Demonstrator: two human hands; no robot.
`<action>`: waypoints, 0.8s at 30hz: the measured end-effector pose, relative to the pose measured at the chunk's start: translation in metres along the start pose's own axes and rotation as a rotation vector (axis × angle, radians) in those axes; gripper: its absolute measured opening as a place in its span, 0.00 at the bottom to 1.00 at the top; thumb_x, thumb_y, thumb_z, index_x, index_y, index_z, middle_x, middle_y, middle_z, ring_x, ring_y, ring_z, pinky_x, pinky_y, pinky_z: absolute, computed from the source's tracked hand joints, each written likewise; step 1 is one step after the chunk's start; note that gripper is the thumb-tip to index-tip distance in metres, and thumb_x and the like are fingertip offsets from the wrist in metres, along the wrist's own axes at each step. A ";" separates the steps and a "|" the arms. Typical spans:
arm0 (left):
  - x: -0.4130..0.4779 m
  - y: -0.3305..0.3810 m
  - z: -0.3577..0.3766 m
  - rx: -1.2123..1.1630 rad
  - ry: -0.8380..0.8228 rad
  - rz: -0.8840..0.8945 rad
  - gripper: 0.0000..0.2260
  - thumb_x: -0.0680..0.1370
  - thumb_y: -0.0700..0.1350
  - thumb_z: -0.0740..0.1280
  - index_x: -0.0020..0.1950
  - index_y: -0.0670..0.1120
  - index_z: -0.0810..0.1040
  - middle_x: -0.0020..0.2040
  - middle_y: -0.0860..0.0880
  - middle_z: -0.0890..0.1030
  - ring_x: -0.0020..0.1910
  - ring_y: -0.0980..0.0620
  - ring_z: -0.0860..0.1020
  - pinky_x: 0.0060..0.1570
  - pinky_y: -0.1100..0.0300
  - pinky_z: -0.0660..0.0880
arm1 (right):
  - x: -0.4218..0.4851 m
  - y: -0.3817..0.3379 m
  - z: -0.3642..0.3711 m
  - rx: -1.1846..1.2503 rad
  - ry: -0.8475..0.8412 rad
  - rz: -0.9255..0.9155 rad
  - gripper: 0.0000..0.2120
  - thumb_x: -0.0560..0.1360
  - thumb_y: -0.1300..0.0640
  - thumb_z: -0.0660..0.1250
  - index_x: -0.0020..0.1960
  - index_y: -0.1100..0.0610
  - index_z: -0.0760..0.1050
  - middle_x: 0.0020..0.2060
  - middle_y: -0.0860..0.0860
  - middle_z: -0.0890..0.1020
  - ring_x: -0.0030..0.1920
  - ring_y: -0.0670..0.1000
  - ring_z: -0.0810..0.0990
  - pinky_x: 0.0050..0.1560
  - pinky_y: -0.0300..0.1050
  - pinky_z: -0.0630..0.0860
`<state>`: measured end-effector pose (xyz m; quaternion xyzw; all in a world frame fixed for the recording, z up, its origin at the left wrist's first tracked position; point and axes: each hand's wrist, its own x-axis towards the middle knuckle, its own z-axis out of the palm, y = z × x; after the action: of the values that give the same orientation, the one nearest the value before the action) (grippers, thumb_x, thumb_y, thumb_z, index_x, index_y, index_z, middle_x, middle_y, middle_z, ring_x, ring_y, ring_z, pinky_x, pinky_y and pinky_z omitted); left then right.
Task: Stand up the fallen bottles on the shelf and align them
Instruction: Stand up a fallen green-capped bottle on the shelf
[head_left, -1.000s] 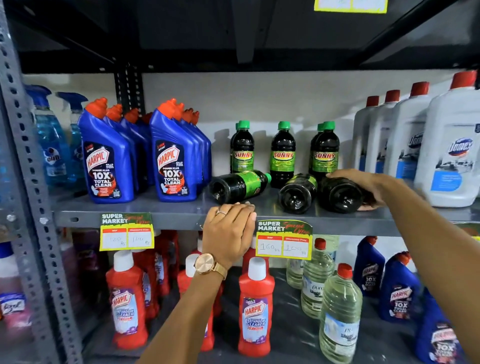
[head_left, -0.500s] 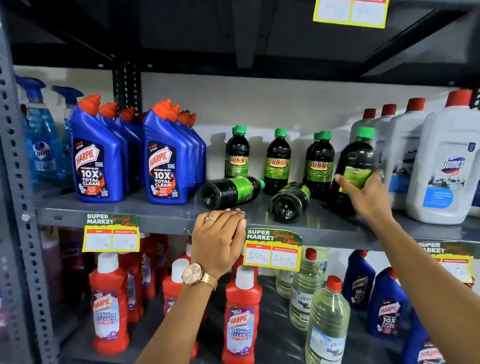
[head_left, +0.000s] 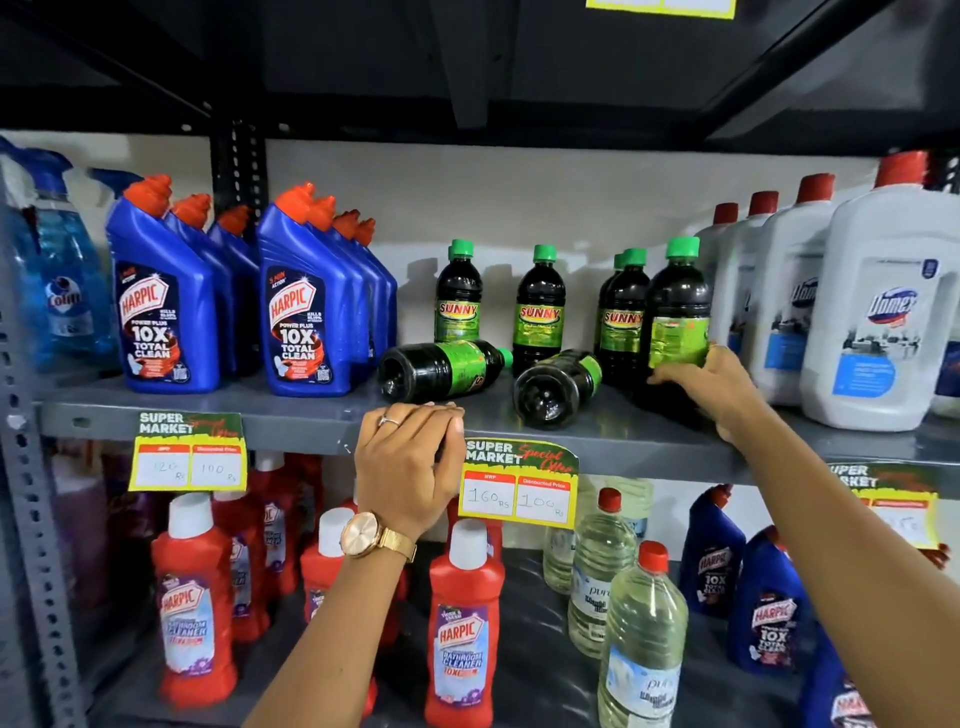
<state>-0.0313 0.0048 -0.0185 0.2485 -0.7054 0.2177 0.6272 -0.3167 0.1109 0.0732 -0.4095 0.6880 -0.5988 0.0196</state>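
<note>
From my head camera, my right hand (head_left: 711, 387) is wrapped around the lower body of a dark bottle (head_left: 675, 317) with a green cap, fingers closed across its label, and the bottle stands upright on the shelf (head_left: 291, 415), just beside the white jugs (head_left: 872, 322) on its right. My left hand (head_left: 410, 462) rests on the front lip of the shelf, fingers curled over the edge and holding nothing but that edge. Two more dark bottles lie on their sides: one fallen bottle (head_left: 441, 369) with its cap pointing right, and a second fallen bottle (head_left: 556, 387) with its base facing me, close to my right hand. Behind them stand three upright bottles (head_left: 537, 317) in a loose row against the back wall

To do this step well, I judge I should settle the base flat before letting go, turn the label to face forward like the ones behind, and slide it into line with them instead of leaving it forward. I should keep my wrist clear of the nearest fallen one, since it looks free to roll toward the edge
</note>
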 end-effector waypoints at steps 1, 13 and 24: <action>0.000 0.000 0.001 0.004 0.000 -0.007 0.14 0.79 0.46 0.59 0.44 0.47 0.84 0.43 0.53 0.85 0.43 0.51 0.80 0.47 0.57 0.66 | -0.001 -0.001 0.001 -0.112 0.018 -0.018 0.10 0.68 0.58 0.77 0.45 0.55 0.78 0.43 0.54 0.83 0.50 0.57 0.79 0.45 0.43 0.74; -0.003 0.002 -0.005 -0.045 -0.057 -0.062 0.15 0.79 0.46 0.58 0.47 0.47 0.84 0.44 0.53 0.85 0.45 0.52 0.80 0.49 0.59 0.65 | -0.002 0.003 0.005 -0.228 -0.009 0.043 0.37 0.66 0.48 0.79 0.66 0.65 0.67 0.62 0.62 0.77 0.61 0.61 0.76 0.58 0.51 0.74; -0.001 0.002 0.000 -0.060 -0.003 -0.065 0.15 0.79 0.47 0.58 0.47 0.48 0.84 0.43 0.53 0.85 0.45 0.55 0.78 0.48 0.61 0.63 | 0.000 0.003 0.003 -0.186 -0.016 0.069 0.39 0.63 0.52 0.81 0.66 0.64 0.68 0.61 0.60 0.78 0.63 0.61 0.77 0.60 0.52 0.75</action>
<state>-0.0325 0.0067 -0.0196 0.2528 -0.7041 0.1753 0.6400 -0.3170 0.1078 0.0700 -0.3904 0.7541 -0.5280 0.0076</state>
